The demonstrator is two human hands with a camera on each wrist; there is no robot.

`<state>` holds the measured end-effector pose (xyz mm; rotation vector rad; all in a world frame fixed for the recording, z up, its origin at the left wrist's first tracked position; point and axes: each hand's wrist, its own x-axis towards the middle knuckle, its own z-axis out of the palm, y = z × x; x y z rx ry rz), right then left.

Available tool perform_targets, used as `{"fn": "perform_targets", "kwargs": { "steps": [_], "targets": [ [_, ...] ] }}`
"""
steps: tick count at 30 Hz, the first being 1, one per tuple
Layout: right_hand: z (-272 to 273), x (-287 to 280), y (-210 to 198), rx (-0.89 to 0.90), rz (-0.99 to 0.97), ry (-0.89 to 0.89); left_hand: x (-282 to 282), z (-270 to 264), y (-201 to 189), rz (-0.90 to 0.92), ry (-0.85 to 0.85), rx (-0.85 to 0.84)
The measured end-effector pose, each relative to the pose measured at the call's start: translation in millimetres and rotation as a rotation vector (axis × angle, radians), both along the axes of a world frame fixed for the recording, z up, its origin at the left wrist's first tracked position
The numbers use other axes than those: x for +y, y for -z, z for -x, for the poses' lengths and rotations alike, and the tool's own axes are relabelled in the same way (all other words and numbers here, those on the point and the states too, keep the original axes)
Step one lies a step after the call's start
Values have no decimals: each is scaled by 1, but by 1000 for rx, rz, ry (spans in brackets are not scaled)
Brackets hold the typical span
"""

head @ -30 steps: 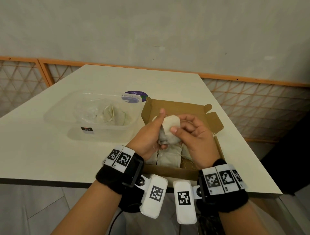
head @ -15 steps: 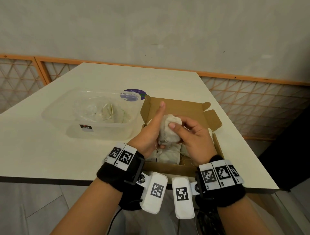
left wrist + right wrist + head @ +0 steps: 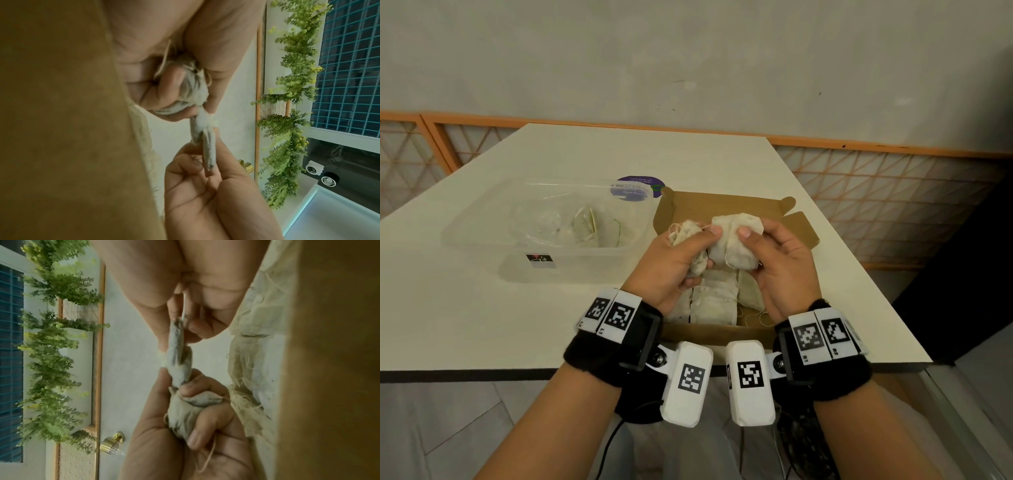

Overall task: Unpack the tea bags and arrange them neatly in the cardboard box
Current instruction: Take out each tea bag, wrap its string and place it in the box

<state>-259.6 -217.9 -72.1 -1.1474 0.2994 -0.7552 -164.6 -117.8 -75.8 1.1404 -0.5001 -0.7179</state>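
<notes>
While I hold both hands above the cardboard box (image 3: 726,205), this is what each view gives me.

Head view, step: I judge I am separating one flat tea bag (image 3: 738,245) from a crumpled bunch of tea bags (image 3: 688,236), so it can go down into the box.
Head view, left hand (image 3: 671,263): my fingers are curled tightly around the bunch, with loose strings hanging under it.
Head view, right hand (image 3: 780,267): thumb and fingers pinch the flat bag, so this hand is clamped on it.
Head view, place: both are in the air over the box, above the row of bags (image 3: 709,301) already lying flat at its near end.
Head view, direction: the flat bag faces me broadside and its long axis runs from upper right down to lower left, a little tilted.
Head view, other things: a clear plastic tub (image 3: 482,240) with wrappers stands left of the box on the table (image 3: 448,325).

Left wrist view, contact: the flat bag (image 3: 207,154) is seen edge-on, and its end touches the bunch (image 3: 191,91).

Right wrist view, grip: my thumb and finger press the bag (image 3: 176,344) between them.
Right wrist view, strings: a string (image 3: 207,457) hangs from the bunch (image 3: 185,415); I cannot tell if it is caught on the flat bag.

Next move, judgement: pull the bag free gently, turn it flat, and lay it beside the row, parallel to it.
</notes>
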Motion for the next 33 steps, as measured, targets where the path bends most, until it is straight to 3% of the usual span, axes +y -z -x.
{"fn": "perform_targets", "kwargs": {
  "steps": [4,10,14,17,21,26,33],
  "targets": [
    [3,-2,-3,-50,-52,18,-1,-3,0,54,-63,59],
    [2,-1,-4,-52,-43,-52,-3,1,2,-13,-12,-76],
    [2,-4,-3,-62,-81,37,-4,2,1,-33,-65,-51],
    [1,-5,-3,-124,-96,-13,-4,2,1,-43,-92,-30],
    [0,-4,-1,-66,7,-50,-5,3,1,-56,-75,-59],
    [-1,-4,3,65,166,101,-3,5,-2,-62,-50,-75],
    [-4,-4,4,64,116,75,-3,7,-1,-124,8,-136]
  ]
}}
